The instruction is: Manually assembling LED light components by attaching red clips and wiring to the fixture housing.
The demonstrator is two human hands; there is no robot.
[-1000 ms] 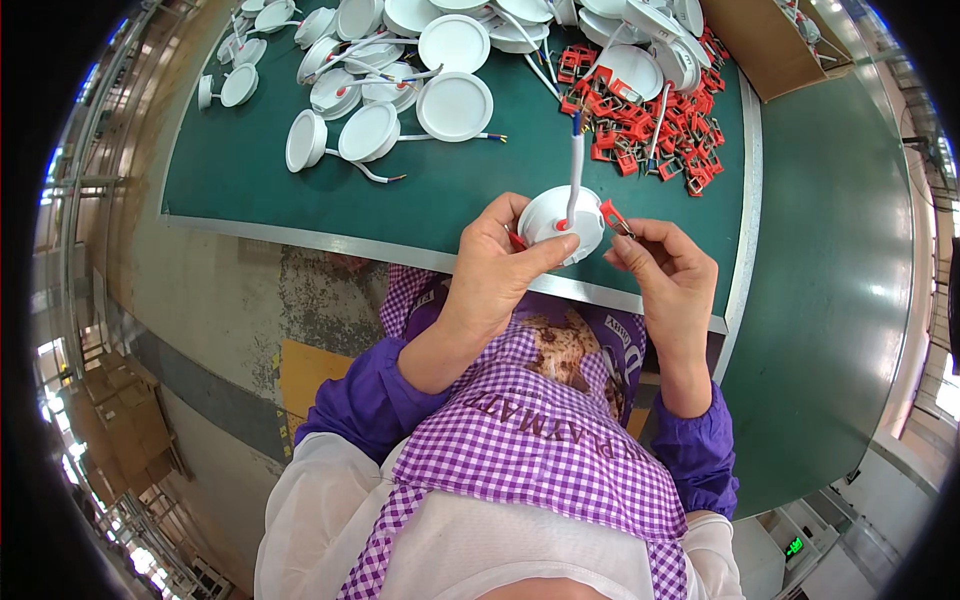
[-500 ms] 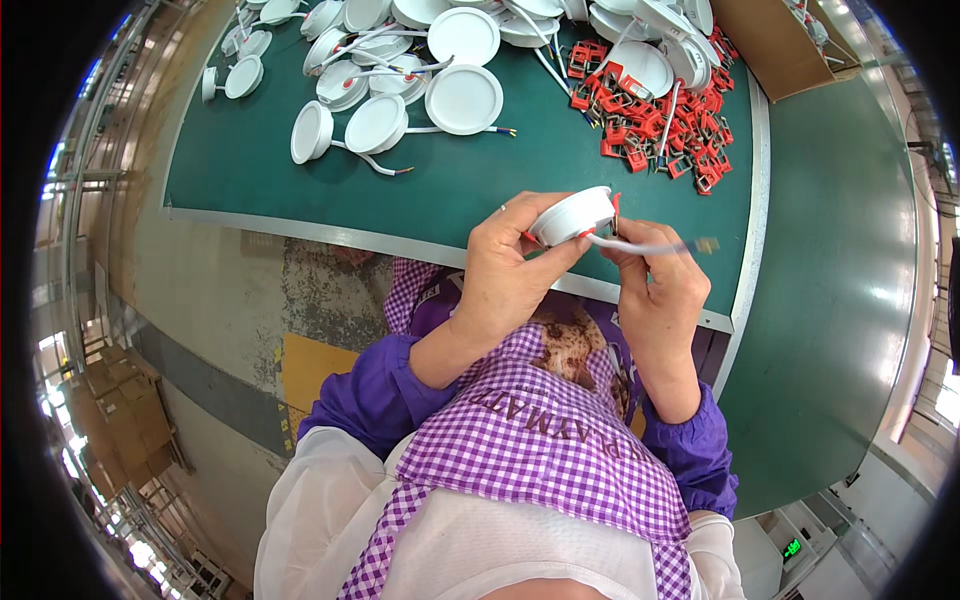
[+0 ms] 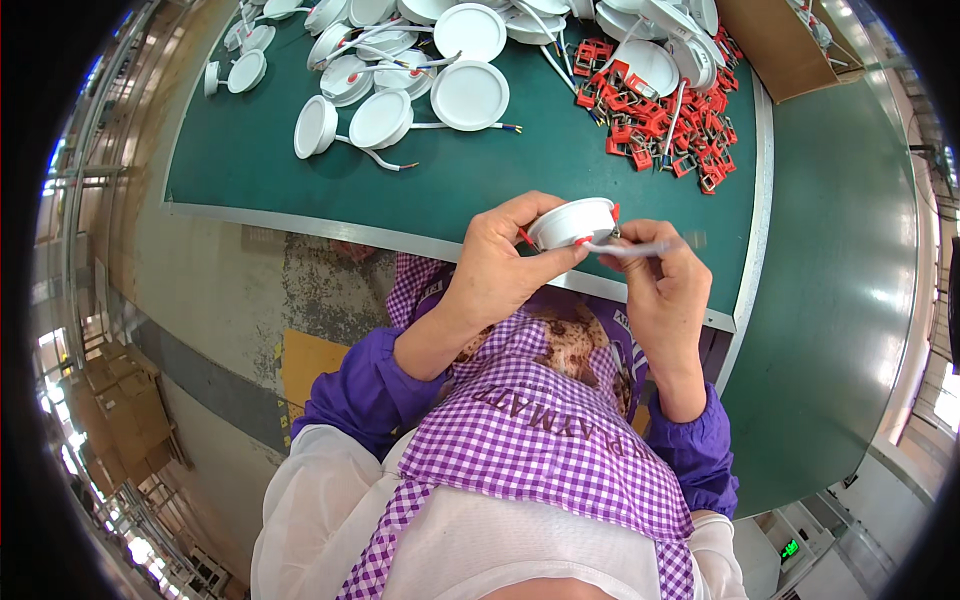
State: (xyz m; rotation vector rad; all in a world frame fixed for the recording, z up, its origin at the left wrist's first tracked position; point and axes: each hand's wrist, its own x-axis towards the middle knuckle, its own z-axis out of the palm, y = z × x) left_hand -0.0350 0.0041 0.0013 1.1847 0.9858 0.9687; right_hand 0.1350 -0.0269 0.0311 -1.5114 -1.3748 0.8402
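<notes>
Above the table's front edge, a round white downlight is tilted in my left hand, whose fingers and thumb grip its left side. One red spring clip sits on that side beside my fingers. A second red clip stands up at the light's right edge. My right hand is closed, thumb and forefinger pinching at the metal lower part of this clip, partly hidden by the fingers. From a red grommet on the rim, a white cable runs across in front of my right fingers, its end blurred.
Many white downlights with cables lie at the back left of the green table. A heap of red spring clips lies back right, with more lights on it. Beyond stands a cardboard box. A metal strip edges the table.
The downlight has tipped slightly and sunk a little in my left hand. My right fingers have shifted slightly at the right-hand clip, and the cable's free end has swung a little left.
</notes>
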